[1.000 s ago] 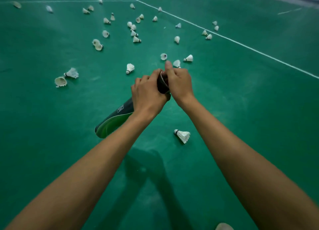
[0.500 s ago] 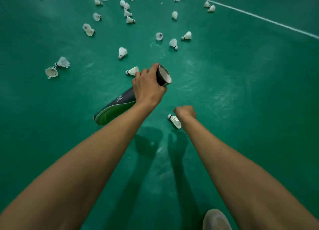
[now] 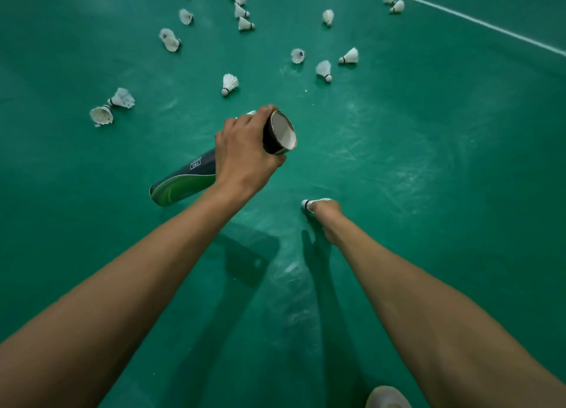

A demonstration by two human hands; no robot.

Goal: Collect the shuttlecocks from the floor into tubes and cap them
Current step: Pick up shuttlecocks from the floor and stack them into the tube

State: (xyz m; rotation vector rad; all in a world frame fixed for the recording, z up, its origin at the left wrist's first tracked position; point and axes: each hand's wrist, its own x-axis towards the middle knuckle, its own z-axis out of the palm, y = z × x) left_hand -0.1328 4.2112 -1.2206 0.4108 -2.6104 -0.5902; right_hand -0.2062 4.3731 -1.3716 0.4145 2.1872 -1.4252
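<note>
You're gripping a shuttlecock (image 3: 307, 204) in your right hand (image 3: 327, 216) down low by the floor (image 3: 428, 162), fingers curling round the feathers, cork tip poking out. Your left hand (image 3: 245, 150) is wrapping round the tilted tube (image 3: 190, 178) just below its open mouth. Loose shuttlecocks (image 3: 229, 83) are lying scattered beyond it.

The green court floor (image 3: 428, 162) is scuffed with pale scratches and crossed by a white line (image 3: 459, 16) at the upper right. White shuttlecocks (image 3: 245, 25) lie scattered over its far part: a touching pair (image 3: 122, 98) at the left, a lone shuttlecock (image 3: 229, 83) nearer the middle, a group of three (image 3: 324, 69) to its right. The toe of a pale shoe (image 3: 387, 397) rests at the bottom edge
</note>
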